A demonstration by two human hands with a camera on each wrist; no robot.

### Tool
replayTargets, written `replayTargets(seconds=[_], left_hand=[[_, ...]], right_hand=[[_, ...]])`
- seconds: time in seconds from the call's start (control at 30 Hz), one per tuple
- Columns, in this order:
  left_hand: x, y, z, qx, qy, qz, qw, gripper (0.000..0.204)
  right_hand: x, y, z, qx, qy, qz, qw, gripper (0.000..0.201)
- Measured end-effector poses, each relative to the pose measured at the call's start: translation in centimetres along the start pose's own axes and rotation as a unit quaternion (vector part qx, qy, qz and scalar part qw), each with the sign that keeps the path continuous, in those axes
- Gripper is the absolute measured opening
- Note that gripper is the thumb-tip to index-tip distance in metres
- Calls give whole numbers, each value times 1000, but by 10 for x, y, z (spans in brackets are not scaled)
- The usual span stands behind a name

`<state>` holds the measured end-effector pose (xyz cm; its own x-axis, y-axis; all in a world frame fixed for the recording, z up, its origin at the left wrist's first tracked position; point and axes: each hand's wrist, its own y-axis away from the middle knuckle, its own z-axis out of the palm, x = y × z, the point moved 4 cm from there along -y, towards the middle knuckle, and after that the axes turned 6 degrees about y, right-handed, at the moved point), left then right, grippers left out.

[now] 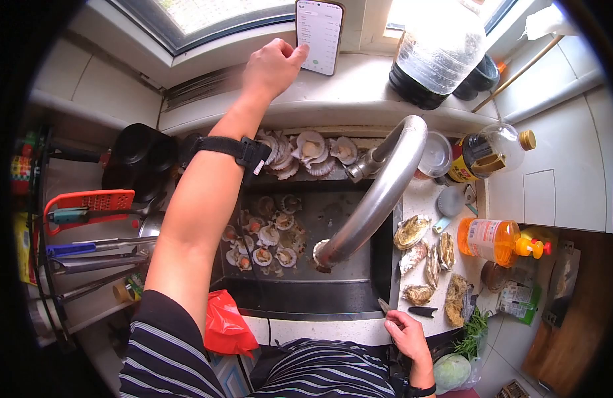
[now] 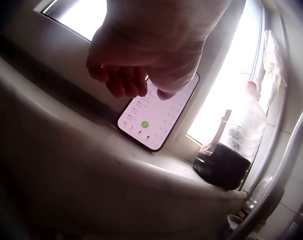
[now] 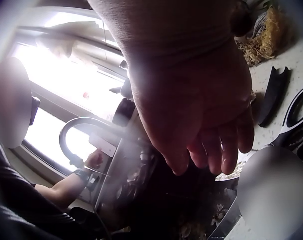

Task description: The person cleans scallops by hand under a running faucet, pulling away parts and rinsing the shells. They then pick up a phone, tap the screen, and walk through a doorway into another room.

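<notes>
My left hand [image 1: 272, 66] reaches to a phone [image 1: 323, 36] propped upright on the windowsill. In the left wrist view its thumb lies over the lit list on the phone [image 2: 146, 120], the other fingers loosely bent beside it. My right hand [image 1: 409, 337] is at the counter's front edge, right of the sink. In the right wrist view that hand [image 3: 196, 105] has its fingers extended and holds nothing. Scissors with black-and-white handles [image 3: 291, 122] lie near it, and a black plastic piece [image 1: 422, 311] is just beyond. Opened scallops [image 1: 268, 235] sit in the dark sink.
More scallops [image 1: 311, 147] line the sink's back ledge under the curved metal faucet [image 1: 379, 199]. Several oysters [image 1: 411, 232], an orange bottle [image 1: 485, 239] and a soy sauce bottle [image 1: 482, 156] stand or lie right. A red plastic bag [image 1: 228, 325] hangs in front.
</notes>
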<state>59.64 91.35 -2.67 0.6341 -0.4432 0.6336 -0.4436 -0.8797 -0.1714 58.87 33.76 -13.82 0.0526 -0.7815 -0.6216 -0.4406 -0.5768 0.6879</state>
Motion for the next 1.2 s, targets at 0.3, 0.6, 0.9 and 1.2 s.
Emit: replayTargets(seconds=[0.3, 0.6, 0.9, 1.2], left_hand=[[-9, 10, 20, -63, -57, -7, 996, 52], [2, 19, 24, -77, -72, -15, 994, 45], [-4, 17, 39, -83, -82, -16, 993, 50], [6, 12, 44, -108, -76, -55, 990, 43]], right_hand=[[4, 0, 1, 4, -2, -6, 1000, 31], [-1, 0, -1, -17, -1, 21, 1000, 27], [5, -1, -1, -9, -5, 14, 1000, 29], [8, 0, -1, -12, -18, 23, 1000, 28]])
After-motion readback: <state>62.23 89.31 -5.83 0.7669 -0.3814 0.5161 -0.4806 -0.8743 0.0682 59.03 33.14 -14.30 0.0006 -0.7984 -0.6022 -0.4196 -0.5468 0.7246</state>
